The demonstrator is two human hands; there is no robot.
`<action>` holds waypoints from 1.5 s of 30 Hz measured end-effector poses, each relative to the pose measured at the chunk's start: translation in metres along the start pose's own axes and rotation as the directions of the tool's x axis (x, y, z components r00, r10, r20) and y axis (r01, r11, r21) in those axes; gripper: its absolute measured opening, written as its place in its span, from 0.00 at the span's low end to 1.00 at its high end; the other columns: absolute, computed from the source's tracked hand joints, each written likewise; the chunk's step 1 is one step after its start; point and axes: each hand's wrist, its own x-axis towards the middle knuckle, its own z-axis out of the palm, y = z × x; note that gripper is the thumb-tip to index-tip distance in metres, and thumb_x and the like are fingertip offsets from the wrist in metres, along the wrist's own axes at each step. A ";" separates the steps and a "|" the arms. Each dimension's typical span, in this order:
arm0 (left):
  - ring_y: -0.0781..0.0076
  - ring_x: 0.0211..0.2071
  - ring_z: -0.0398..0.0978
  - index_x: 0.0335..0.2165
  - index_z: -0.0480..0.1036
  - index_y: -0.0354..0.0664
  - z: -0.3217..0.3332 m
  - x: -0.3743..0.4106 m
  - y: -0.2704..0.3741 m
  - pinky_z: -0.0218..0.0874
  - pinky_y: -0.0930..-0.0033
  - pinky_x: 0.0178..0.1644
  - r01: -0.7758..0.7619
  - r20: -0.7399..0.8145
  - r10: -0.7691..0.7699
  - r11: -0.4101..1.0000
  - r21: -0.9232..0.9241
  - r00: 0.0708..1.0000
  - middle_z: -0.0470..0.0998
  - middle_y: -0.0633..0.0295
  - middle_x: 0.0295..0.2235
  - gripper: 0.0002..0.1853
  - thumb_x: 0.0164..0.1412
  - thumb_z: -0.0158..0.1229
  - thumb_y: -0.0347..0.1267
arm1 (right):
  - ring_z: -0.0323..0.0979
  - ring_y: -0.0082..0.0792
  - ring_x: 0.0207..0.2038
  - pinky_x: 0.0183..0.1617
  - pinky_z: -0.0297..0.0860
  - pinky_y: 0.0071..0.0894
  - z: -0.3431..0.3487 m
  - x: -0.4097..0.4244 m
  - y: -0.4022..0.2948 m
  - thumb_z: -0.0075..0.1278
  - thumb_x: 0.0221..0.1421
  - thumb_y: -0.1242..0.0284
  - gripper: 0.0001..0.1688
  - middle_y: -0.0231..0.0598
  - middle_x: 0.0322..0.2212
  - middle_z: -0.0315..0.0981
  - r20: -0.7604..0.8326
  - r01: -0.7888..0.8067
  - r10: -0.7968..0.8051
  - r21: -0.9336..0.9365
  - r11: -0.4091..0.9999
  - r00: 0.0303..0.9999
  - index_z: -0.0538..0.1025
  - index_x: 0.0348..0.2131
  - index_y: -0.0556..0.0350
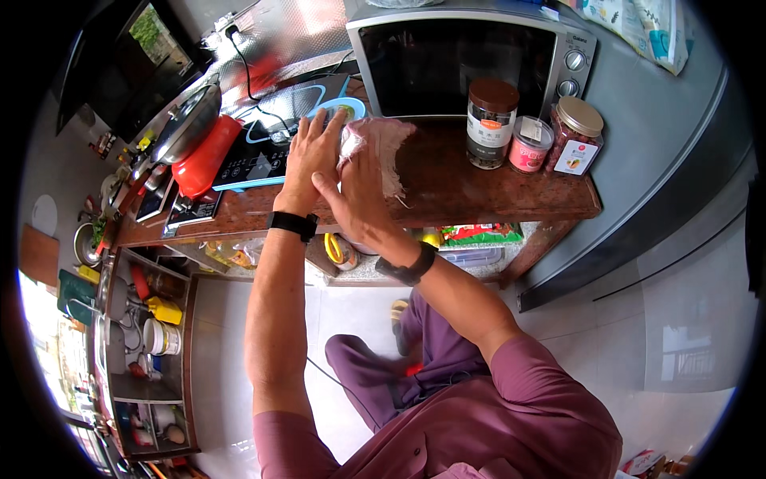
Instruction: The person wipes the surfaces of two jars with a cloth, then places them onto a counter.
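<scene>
My right hand (359,185) lies flat on a pale pink, frayed cloth (386,155) spread on the dark wooden counter (440,197). Its thumb crosses toward my left hand (311,149), which reaches over the right side of a black induction cooktop (254,164) with light-blue edging. The left fingers are stretched out and slightly apart. Just beyond them sits a round item with a blue rim (356,106), partly covered by the fingers. Whether the left fingertips touch it is hard to tell.
Behind the cloth stands a microwave oven (437,72). Brown-lidded (492,141), pink (531,146) and gold-lidded (575,138) jars line its front right. A grey refrigerator (646,132) flanks the counter. On the left, a lidded wok (188,129) rests on a red object (206,155).
</scene>
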 end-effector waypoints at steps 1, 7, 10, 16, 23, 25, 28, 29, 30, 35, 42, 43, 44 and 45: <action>0.41 0.60 0.67 0.64 0.68 0.50 -0.003 -0.001 0.002 0.62 0.47 0.63 -0.005 -0.003 0.005 1.000 -0.018 1.000 0.69 0.43 0.62 0.31 0.62 0.57 0.30 | 0.39 0.68 0.74 0.73 0.43 0.63 -0.001 0.004 0.001 0.45 0.68 0.47 0.51 0.72 0.70 0.42 -0.035 0.013 -0.013 -0.010 1.000 0.999 0.56 0.65 0.80; 0.33 0.65 0.62 0.65 0.66 0.50 -0.007 -0.001 0.011 0.58 0.43 0.67 0.077 0.045 -0.076 0.996 -0.040 0.996 0.66 0.43 0.65 0.45 0.48 0.73 0.41 | 0.76 0.52 0.44 0.52 0.69 0.47 -0.017 0.086 0.053 0.48 0.67 0.54 0.31 0.57 0.39 0.76 -0.078 -0.020 0.054 0.384 0.923 0.995 0.71 0.50 0.67; 0.32 0.66 0.60 0.65 0.66 0.50 -0.014 -0.001 0.014 0.58 0.42 0.68 0.126 0.095 -0.120 0.990 -0.065 0.988 0.65 0.44 0.66 0.51 0.41 0.78 0.41 | 0.76 0.38 0.42 0.47 0.71 0.40 -0.052 0.101 0.082 0.45 0.71 0.49 0.27 0.42 0.37 0.77 0.491 -0.687 0.483 0.569 0.453 0.725 0.76 0.46 0.55; 0.35 0.66 0.61 0.64 0.68 0.47 -0.020 0.002 0.016 0.59 0.44 0.68 0.151 0.111 -0.138 0.982 -0.118 0.984 0.66 0.45 0.65 0.52 0.38 0.79 0.41 | 0.72 0.43 0.58 0.66 0.64 0.47 -0.063 0.080 0.098 0.41 0.74 0.53 0.29 0.44 0.54 0.77 0.287 -0.359 0.613 0.933 -0.005 0.736 0.74 0.57 0.57; 0.37 0.64 0.64 0.63 0.69 0.47 -0.011 0.002 0.017 0.61 0.45 0.66 0.104 0.066 -0.098 0.991 -0.089 0.993 0.67 0.42 0.63 0.49 0.41 0.78 0.41 | 0.73 0.47 0.51 0.57 0.67 0.52 -0.056 0.065 0.049 0.44 0.71 0.54 0.26 0.49 0.46 0.76 0.169 -0.415 0.453 0.744 0.524 0.875 0.75 0.48 0.60; 0.36 0.64 0.64 0.63 0.69 0.47 -0.011 0.000 0.012 0.61 0.45 0.66 0.080 0.046 -0.077 0.994 -0.071 0.996 0.68 0.41 0.63 0.46 0.45 0.75 0.39 | 0.71 0.54 0.50 0.57 0.65 0.56 -0.035 0.062 0.033 0.45 0.70 0.57 0.24 0.58 0.44 0.73 -0.086 -0.002 0.037 0.370 0.929 0.996 0.73 0.46 0.64; 0.34 0.63 0.64 0.63 0.69 0.48 -0.006 -0.004 -0.004 0.61 0.45 0.65 -0.026 0.007 0.027 0.993 -0.113 1.000 0.68 0.41 0.62 0.37 0.54 0.67 0.32 | 0.61 0.64 0.58 0.62 0.58 0.57 -0.011 0.013 0.014 0.48 0.67 0.61 0.26 0.69 0.55 0.61 -0.181 0.147 -0.150 -0.033 0.989 0.972 0.69 0.50 0.68; 0.34 0.63 0.64 0.63 0.69 0.48 -0.005 -0.002 -0.003 0.61 0.45 0.66 -0.027 -0.003 0.027 0.993 -0.118 1.000 0.68 0.40 0.62 0.36 0.54 0.66 0.32 | 0.63 0.59 0.54 0.59 0.59 0.56 -0.006 0.003 0.015 0.48 0.67 0.61 0.23 0.66 0.52 0.61 -0.234 0.229 -0.280 -0.222 0.948 0.931 0.70 0.46 0.67; 0.33 0.63 0.64 0.63 0.69 0.49 -0.004 -0.004 -0.004 0.60 0.44 0.66 -0.022 -0.004 0.022 0.993 -0.118 1.000 0.68 0.40 0.62 0.36 0.55 0.66 0.33 | 0.64 0.60 0.54 0.59 0.59 0.56 -0.006 0.002 0.013 0.48 0.67 0.60 0.24 0.68 0.51 0.62 -0.217 0.193 -0.229 -0.174 0.966 0.949 0.70 0.46 0.68; 0.31 0.64 0.63 0.63 0.69 0.50 0.010 -0.010 -0.014 0.58 0.41 0.67 -0.012 0.006 0.012 1.000 0.008 1.000 0.68 0.40 0.63 0.38 0.55 0.68 0.39 | 0.67 0.64 0.51 0.56 0.62 0.59 -0.011 0.042 0.019 0.49 0.67 0.57 0.28 0.66 0.49 0.69 -0.090 0.001 0.007 0.078 0.997 0.996 0.72 0.47 0.71; 0.40 0.62 0.66 0.63 0.69 0.49 -0.002 -0.003 0.008 0.62 0.44 0.63 0.087 0.005 -0.087 0.996 -0.030 0.996 0.69 0.43 0.61 0.37 0.55 0.68 0.41 | 0.70 0.60 0.45 0.49 0.67 0.57 -0.021 0.058 0.021 0.51 0.65 0.58 0.27 0.64 0.41 0.70 -0.205 0.137 -0.132 0.012 0.990 0.970 0.73 0.43 0.70; 0.40 0.62 0.66 0.63 0.68 0.50 -0.003 -0.011 0.003 0.62 0.44 0.63 0.089 -0.002 -0.089 0.996 -0.029 0.996 0.69 0.43 0.61 0.37 0.56 0.67 0.40 | 0.68 0.60 0.46 0.51 0.64 0.61 -0.024 0.037 0.002 0.52 0.65 0.58 0.28 0.59 0.41 0.69 -0.098 0.125 -0.127 -0.029 0.992 0.987 0.72 0.45 0.71; 0.38 0.62 0.65 0.64 0.68 0.52 -0.004 -0.009 0.007 0.62 0.42 0.63 0.072 -0.008 -0.073 0.996 -0.045 0.997 0.69 0.43 0.62 0.35 0.58 0.64 0.38 | 0.66 0.62 0.50 0.55 0.62 0.63 -0.024 0.023 0.002 0.52 0.65 0.57 0.29 0.61 0.45 0.68 -0.046 0.088 -0.086 0.034 0.996 0.995 0.71 0.47 0.71; 0.37 0.62 0.65 0.64 0.68 0.54 -0.002 -0.008 0.004 0.61 0.40 0.63 0.081 0.004 -0.081 0.996 -0.047 0.997 0.68 0.44 0.62 0.35 0.59 0.64 0.38 | 0.64 0.64 0.55 0.59 0.59 0.65 -0.020 0.010 0.001 0.51 0.66 0.56 0.31 0.63 0.48 0.68 0.012 0.044 -0.046 0.102 0.994 0.999 0.71 0.48 0.71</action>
